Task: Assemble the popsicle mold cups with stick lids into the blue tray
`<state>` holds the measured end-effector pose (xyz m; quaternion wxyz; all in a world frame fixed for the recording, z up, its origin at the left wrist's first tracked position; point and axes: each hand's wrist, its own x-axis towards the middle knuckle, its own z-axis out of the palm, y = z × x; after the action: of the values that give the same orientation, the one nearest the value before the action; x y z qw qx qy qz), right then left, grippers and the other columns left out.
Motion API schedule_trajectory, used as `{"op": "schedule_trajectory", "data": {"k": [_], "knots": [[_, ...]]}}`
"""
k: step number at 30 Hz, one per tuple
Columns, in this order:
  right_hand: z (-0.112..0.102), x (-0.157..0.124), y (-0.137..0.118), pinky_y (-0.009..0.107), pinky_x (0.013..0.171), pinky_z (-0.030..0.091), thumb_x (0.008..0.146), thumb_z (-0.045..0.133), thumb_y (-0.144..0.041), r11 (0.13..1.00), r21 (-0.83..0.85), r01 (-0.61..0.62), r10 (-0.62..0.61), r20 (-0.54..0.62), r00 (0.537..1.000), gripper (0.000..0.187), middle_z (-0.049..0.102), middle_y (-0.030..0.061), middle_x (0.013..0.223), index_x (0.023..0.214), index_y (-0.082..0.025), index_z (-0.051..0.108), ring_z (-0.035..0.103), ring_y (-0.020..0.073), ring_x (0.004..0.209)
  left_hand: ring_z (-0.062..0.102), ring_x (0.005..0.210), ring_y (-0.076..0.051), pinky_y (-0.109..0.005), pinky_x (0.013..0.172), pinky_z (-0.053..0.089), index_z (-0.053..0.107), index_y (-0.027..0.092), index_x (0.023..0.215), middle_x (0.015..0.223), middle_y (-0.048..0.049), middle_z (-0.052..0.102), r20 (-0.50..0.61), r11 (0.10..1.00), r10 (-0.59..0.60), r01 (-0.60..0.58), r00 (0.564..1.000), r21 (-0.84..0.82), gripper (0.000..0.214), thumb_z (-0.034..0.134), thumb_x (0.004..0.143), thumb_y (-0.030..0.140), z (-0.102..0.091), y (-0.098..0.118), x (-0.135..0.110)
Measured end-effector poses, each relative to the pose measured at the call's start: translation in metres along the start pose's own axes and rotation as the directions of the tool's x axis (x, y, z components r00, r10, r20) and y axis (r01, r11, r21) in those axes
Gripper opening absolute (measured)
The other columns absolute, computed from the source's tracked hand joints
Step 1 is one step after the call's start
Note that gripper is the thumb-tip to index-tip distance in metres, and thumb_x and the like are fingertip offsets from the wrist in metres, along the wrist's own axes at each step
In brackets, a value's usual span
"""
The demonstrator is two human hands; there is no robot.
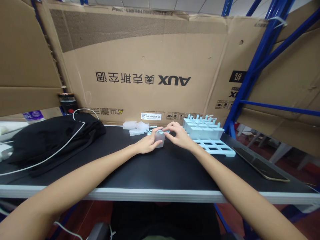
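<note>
fingers (157, 130) of the left hand (147, 144) and right hand (178, 135) pinch closed on a small translucent mould cup (160, 137) at mid-table, while filled moulds sit at the back of the blue tray (215, 146), its front slots bare, loose pieces (136, 127) waiting behind

Bare black tabletop (160, 170) lay open below both hands' grip. A pale blue mould tray (212, 145) crowded its right; loose translucent pieces (136, 128) sat just behind-left.
</note>
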<state>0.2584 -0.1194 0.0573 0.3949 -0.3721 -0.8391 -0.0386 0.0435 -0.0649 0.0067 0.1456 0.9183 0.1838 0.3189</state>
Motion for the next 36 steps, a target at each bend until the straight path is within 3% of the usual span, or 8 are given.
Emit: {"op": "schedule_trajectory", "data": {"k": [7, 12, 22, 26, 30, 33, 36], "knots": [[0.002, -0.001, -0.002, 0.035, 0.08, 0.051, 0.09, 0.06, -0.028, 0.999, 0.03, 0.039, -0.037, -0.066, 0.997, 0.014, 0.059, 0.0053, 0.093, 0.098, -0.023, 0.071, 0.059, 0.0181, 0.089, 0.066, 0.095, -0.024, -0.042, 0.086, 0.051, 0.019, 0.024, 0.136, 0.135, -0.0151, 0.045, 0.007, 0.998, -0.04, 0.039, 0.999, 0.052, 0.048, 0.041, 0.098, 0.044, 0.001, -0.003, 0.0], [0.007, -0.001, -0.006, 0.03, 0.073, 0.051, 0.089, 0.06, -0.025, 0.995, 0.058, 0.082, -0.077, -0.081, 0.994, 0.013, 0.06, 0.0042, 0.091, 0.097, -0.022, 0.07, 0.06, 0.0143, 0.077, 0.064, 0.075, -0.021, -0.038, 0.073, 0.05, 0.023, 0.02, 0.127, 0.109, -0.0096, 0.055, 0.005, 0.992, -0.08, 0.079, 0.997, 0.099, 0.044, 0.04, 0.098, 0.049, 0.001, -0.004, 0.001], [0.009, -0.001, -0.007, 0.035, 0.079, 0.05, 0.086, 0.058, -0.02, 0.995, 0.018, 0.093, -0.093, -0.043, 0.995, 0.016, 0.062, 0.006, 0.094, 0.096, -0.022, 0.069, 0.059, 0.0189, 0.088, 0.062, 0.074, -0.02, -0.036, 0.071, 0.048, 0.027, 0.021, 0.119, 0.096, -0.0048, 0.054, -0.002, 0.996, -0.075, 0.075, 0.997, 0.043, 0.039, 0.042, 0.097, 0.05, -0.002, -0.002, 0.001], [0.012, -0.001, -0.01, 0.036, 0.078, 0.05, 0.086, 0.057, -0.02, 0.998, 0.029, 0.051, -0.05, -0.043, 0.998, 0.013, 0.06, 0.0067, 0.093, 0.093, -0.022, 0.068, 0.057, 0.0203, 0.089, 0.056, 0.066, -0.017, -0.032, 0.065, 0.045, 0.031, 0.022, 0.116, 0.087, -0.0005, 0.051, -0.026, 0.995, -0.089, 0.088, 0.996, -0.045, 0.039, 0.048, 0.094, 0.049, 0.0, -0.004, 0.003], [0.02, -0.003, -0.004, 0.035, 0.08, 0.049, 0.092, 0.048, -0.021, 0.996, 0.084, -0.027, 0.029, -0.031, 0.999, 0.017, 0.056, 0.0075, 0.098, 0.104, -0.02, 0.061, 0.055, 0.0195, 0.091, 0.054, 0.062, -0.014, -0.028, 0.059, 0.043, 0.036, 0.022, 0.109, 0.083, 0.001, 0.051, -0.046, 0.984, -0.1, 0.092, 0.994, -0.151, 0.041, 0.058, 0.088, 0.05, -0.005, -0.009, 0.007], [0.028, -0.008, 0.01, 0.04, 0.091, 0.046, 0.094, 0.039, -0.017, 0.995, 0.033, -0.095, 0.096, -0.054, 0.994, 0.025, 0.054, 0.0088, 0.103, 0.112, -0.018, 0.056, 0.054, 0.0207, 0.098, 0.052, 0.058, -0.014, -0.027, 0.056, 0.041, 0.037, 0.023, 0.108, 0.075, 0.0035, 0.051, -0.019, 0.988, -0.115, 0.113, 0.993, -0.103, 0.045, 0.063, 0.084, 0.05, -0.017, -0.013, 0.008], [0.034, -0.015, 0.023, 0.045, 0.099, 0.041, 0.095, 0.041, -0.024, 0.992, -0.098, -0.077, 0.086, 0.096, 0.992, 0.029, 0.053, 0.011, 0.111, 0.12, -0.019, 0.057, 0.05, 0.0237, 0.109, 0.055, 0.059, -0.016, -0.027, 0.058, 0.041, 0.039, 0.023, 0.108, 0.073, 0.0037, 0.053, 0.024, 0.994, -0.11, 0.11, 0.994, 0.029, 0.042, 0.062, 0.085, 0.05, -0.032, -0.015, 0.005]]}}
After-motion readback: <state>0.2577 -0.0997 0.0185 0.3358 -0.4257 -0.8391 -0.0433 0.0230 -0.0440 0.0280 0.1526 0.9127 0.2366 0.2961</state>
